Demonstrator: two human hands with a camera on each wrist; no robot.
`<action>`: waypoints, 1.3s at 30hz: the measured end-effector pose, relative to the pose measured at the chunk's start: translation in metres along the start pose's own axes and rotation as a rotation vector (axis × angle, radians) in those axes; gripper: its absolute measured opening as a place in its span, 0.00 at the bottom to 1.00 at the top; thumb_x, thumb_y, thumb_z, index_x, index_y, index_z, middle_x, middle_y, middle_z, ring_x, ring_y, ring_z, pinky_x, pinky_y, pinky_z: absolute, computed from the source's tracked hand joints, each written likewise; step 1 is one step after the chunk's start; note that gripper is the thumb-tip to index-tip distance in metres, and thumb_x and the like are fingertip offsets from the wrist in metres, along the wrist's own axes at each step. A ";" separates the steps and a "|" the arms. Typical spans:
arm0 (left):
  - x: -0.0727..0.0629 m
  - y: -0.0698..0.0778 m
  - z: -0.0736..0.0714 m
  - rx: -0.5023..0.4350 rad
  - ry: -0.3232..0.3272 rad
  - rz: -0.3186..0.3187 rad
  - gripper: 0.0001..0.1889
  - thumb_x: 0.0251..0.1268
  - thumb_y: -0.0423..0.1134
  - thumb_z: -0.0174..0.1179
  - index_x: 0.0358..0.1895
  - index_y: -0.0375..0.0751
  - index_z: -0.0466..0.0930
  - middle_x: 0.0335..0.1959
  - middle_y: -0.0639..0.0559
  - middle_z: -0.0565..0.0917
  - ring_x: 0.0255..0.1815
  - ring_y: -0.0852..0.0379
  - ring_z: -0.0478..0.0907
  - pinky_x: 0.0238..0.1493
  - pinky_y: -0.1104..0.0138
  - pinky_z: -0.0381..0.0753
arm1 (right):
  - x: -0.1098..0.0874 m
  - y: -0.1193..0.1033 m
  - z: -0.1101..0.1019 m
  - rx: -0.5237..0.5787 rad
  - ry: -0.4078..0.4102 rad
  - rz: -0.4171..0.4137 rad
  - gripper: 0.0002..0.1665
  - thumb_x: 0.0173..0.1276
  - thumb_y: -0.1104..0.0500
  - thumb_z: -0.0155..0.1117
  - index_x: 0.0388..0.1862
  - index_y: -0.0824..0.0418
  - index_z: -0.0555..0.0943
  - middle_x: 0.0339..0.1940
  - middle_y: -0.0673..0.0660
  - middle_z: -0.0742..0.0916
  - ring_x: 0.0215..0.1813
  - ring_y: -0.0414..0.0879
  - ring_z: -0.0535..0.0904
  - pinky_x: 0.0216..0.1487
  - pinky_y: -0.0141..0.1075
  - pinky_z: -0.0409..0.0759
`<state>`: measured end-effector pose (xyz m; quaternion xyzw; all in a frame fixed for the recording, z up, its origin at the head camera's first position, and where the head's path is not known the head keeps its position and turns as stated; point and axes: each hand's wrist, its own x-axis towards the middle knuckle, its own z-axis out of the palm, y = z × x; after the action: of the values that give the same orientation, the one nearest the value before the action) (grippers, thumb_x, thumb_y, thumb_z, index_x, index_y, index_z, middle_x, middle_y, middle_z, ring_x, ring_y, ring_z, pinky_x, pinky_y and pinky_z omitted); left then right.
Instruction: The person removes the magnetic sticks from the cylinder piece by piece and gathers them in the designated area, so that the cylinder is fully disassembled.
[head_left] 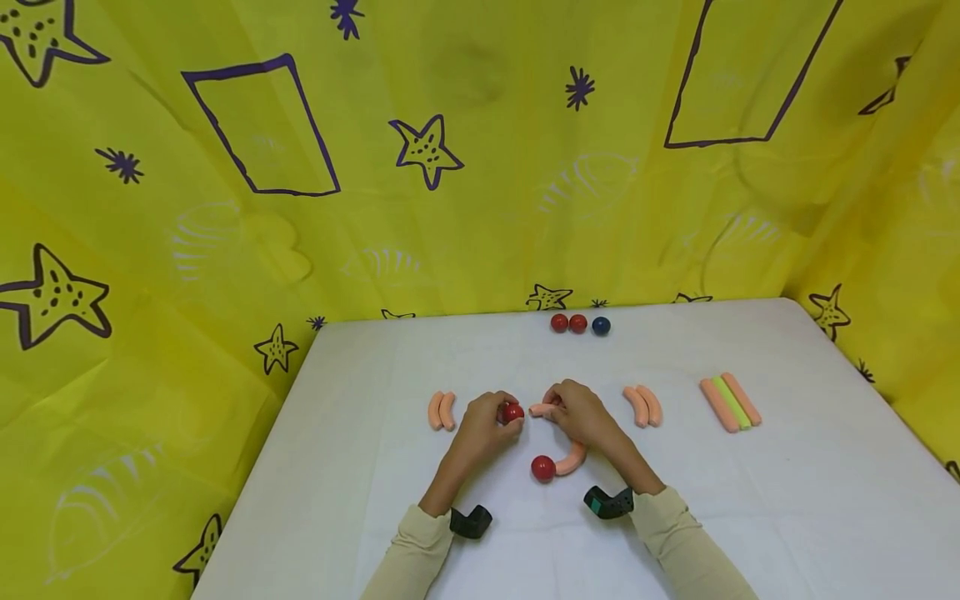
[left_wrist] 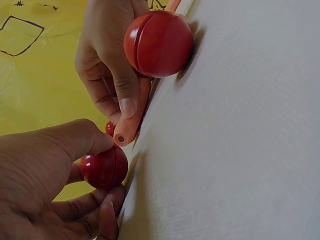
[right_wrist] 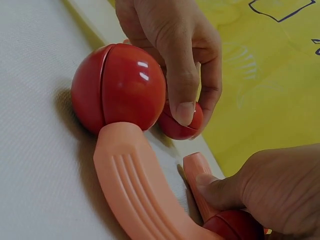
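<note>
My left hand [head_left: 480, 429] pinches a red ball [head_left: 513, 413] between thumb and fingers, close over the white table. Opposite it, my right hand [head_left: 585, 414] grips a peach-coloured rod [head_left: 542, 411], whose free end points at that ball. A small hole shows in the rod end [left_wrist: 121, 138] in the left wrist view. By the right hand's fingers, another red ball [right_wrist: 237, 226] joins this rod to a curved, ribbed peach rod [right_wrist: 132, 175]. At the curved rod's near end sits a third red ball [head_left: 543, 468].
Two red balls [head_left: 568, 323] and a dark blue ball [head_left: 601, 326] lie at the table's back edge. Pairs of short curved rods rest left [head_left: 442, 411] and right [head_left: 642, 406]. Farther right, longer peach rods flank a green rod [head_left: 731, 402]. Yellow patterned cloth [head_left: 480, 225] hangs behind.
</note>
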<state>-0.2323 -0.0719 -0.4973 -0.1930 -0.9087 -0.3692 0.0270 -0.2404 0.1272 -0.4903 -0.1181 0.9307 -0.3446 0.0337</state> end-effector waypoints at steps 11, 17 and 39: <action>0.007 0.002 0.003 0.019 0.042 0.019 0.13 0.60 0.37 0.64 0.46 0.35 0.82 0.30 0.49 0.78 0.32 0.59 0.72 0.32 0.74 0.69 | 0.004 0.003 -0.004 0.037 -0.003 0.010 0.12 0.65 0.53 0.68 0.37 0.61 0.84 0.32 0.54 0.81 0.35 0.45 0.73 0.36 0.35 0.73; 0.019 0.009 0.002 -0.021 0.052 -0.052 0.14 0.64 0.38 0.64 0.48 0.33 0.81 0.32 0.46 0.80 0.33 0.56 0.73 0.31 0.73 0.70 | 0.004 0.007 -0.008 0.068 -0.009 -0.010 0.11 0.65 0.53 0.68 0.37 0.60 0.84 0.32 0.54 0.81 0.36 0.44 0.74 0.38 0.35 0.73; 0.126 -0.006 0.007 -0.237 0.046 -0.269 0.17 0.57 0.33 0.69 0.50 0.36 0.80 0.45 0.40 0.84 0.47 0.49 0.81 0.49 0.63 0.81 | 0.000 0.012 -0.004 0.114 -0.003 -0.087 0.07 0.65 0.57 0.69 0.37 0.60 0.84 0.32 0.53 0.82 0.35 0.42 0.75 0.38 0.32 0.74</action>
<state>-0.3507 -0.0290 -0.4821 -0.0633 -0.8755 -0.4784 -0.0249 -0.2429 0.1385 -0.4953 -0.1568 0.9035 -0.3979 0.0267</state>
